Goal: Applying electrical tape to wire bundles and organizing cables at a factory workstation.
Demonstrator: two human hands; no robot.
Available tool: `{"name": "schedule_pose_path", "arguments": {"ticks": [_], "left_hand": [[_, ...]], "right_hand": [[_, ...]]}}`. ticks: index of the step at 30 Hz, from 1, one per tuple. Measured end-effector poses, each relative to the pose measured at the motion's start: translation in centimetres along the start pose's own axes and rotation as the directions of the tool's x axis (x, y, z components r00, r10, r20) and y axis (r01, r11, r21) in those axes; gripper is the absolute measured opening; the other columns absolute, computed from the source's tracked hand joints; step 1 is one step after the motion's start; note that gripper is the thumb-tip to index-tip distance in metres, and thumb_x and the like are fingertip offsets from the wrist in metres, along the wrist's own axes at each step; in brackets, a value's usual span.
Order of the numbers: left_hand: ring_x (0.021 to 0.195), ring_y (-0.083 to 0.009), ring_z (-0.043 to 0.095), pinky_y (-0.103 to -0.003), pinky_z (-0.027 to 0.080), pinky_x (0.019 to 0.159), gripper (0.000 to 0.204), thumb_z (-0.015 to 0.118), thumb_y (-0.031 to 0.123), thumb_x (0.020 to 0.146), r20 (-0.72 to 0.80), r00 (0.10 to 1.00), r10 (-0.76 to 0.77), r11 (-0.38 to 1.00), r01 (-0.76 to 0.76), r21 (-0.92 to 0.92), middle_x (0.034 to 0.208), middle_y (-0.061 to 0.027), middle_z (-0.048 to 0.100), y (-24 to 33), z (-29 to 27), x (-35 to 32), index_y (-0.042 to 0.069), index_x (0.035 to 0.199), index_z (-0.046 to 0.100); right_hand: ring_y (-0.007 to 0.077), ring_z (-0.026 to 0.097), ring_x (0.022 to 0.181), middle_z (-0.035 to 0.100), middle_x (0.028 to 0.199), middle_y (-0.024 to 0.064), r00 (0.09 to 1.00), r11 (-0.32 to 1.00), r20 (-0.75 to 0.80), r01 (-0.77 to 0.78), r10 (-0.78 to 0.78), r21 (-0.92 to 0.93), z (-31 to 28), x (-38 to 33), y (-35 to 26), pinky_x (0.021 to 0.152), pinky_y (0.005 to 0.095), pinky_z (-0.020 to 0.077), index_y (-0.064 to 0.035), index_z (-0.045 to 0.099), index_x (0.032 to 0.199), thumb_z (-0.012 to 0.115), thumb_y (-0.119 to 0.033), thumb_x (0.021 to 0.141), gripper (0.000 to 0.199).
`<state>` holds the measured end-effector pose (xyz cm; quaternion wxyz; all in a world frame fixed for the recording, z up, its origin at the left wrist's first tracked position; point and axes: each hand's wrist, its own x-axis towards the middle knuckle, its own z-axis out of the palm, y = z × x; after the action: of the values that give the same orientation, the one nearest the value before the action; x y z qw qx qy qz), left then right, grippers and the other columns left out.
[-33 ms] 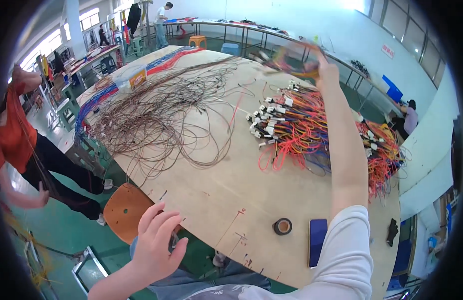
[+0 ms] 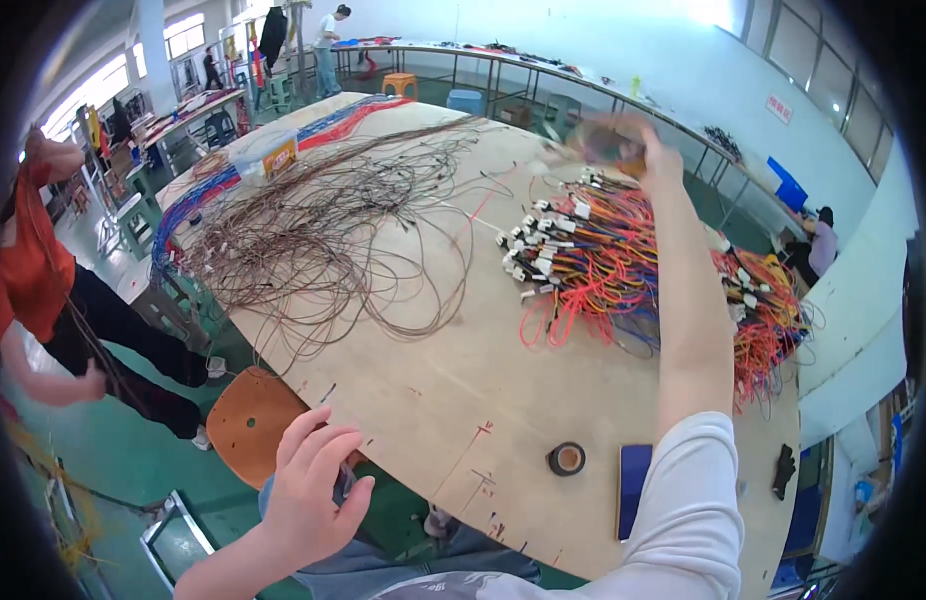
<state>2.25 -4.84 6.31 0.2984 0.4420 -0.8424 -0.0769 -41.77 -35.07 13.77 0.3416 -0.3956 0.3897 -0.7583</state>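
My right hand (image 2: 660,165) is stretched out over the far side of the table (image 2: 423,380), closed on a wire harness (image 2: 608,140) that is smeared by motion. Below it lies a large pile of wire harnesses (image 2: 593,240) in red, orange, yellow and blue, with white connectors at their left ends. My left hand (image 2: 318,485) hovers by the near left table edge, fingers apart and curved; I see nothing held in it. Thin brown wires (image 2: 313,240) spread in a loose tangle across the left of the table.
A roll of black tape (image 2: 565,459) and a dark blue flat rectangular object (image 2: 634,490) lie near my right arm. A clear plastic tub (image 2: 263,157) stands behind the brown wires. An orange stool (image 2: 253,420) is at the left edge, with a person in orange (image 2: 33,280) standing beyond it.
My right hand has shifted slightly right and down, and the wire harness in it has swung and blurred further. The left hand has stayed in place.
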Motion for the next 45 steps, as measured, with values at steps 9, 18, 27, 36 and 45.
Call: {"name": "schedule_pose_path", "arguments": {"ticks": [9,18,27,36,45], "left_hand": [[0.107,-0.0332,0.043,-0.041,0.034,0.089,0.04,0.056,0.023,0.075,0.082,0.996,0.03,0.843,0.019,-0.538,0.104,-0.015,0.054,0.9,-3.1,2.0,0.001,0.107,0.049],[0.123,-0.0411,0.023,-0.046,0.032,0.093,0.081,0.034,0.061,0.081,-0.347,0.837,0.424,-0.058,-0.357,-0.932,0.115,-0.0356,0.041,5.5,-5.2,2.5,-0.006,0.126,0.026],[0.106,-0.0358,0.046,-0.051,0.041,0.085,0.046,0.037,0.026,0.091,-0.766,0.623,-0.159,0.155,-0.75,-0.643,0.119,-0.0253,0.042,11.1,-6.9,-3.0,0.005,0.132,0.028],[0.077,-0.0332,0.053,-0.041,0.042,0.071,0.045,0.035,0.043,0.088,-0.73,0.45,-0.513,0.013,-0.847,-0.531,0.076,-0.0211,0.056,12.4,-10.8,-8.0,0.001,0.093,0.051],[0.08,-0.0226,0.06,-0.033,0.044,0.077,0.055,0.022,0.043,0.092,-0.227,0.835,-0.502,0.463,0.038,-0.886,0.085,-0.016,0.062,-6.1,-14.7,-15.5,-0.003,0.099,0.052]], "right_hand": [[0.0335,0.043,0.11,0.044,0.117,0.0217,0.824,0.124,-0.513,-0.499,-0.24,-0.858,-7.1,-1.2,9.6,0.092,0.0415,0.037,0.0074,0.051,0.106,0.061,-0.043,0.07,0.063],[0.0326,0.033,0.118,0.038,0.121,0.022,0.827,0.184,0.354,0.467,-0.436,-0.865,0.6,-10.5,4.1,0.098,0.0394,0.0275,0.0058,0.038,0.116,0.061,-0.017,0.071,0.055],[0.0216,0.032,0.121,0.035,0.13,0.011,0.621,0.776,0.783,0.48,0.028,-0.409,12.6,-30.5,-4.5,0.095,0.0363,0.0294,-0.006,0.039,0.12,0.058,0.0,0.07,0.054],[0.0366,0.048,0.095,0.048,0.111,0.0248,0.103,0.948,0.979,-0.251,-0.177,0.198,17.5,-41.7,-12.6,0.08,0.0477,0.0418,-0.0084,0.042,0.111,0.034,-0.062,0.081,0.062],[0.0356,0.033,0.119,0.048,0.112,0.0278,-0.507,0.884,0.834,-0.465,-0.216,-0.054,24.3,-41.9,-12.0,0.099,0.0459,0.0203,0.0002,0.027,0.129,0.029,-0.068,0.077,0.086]]}}
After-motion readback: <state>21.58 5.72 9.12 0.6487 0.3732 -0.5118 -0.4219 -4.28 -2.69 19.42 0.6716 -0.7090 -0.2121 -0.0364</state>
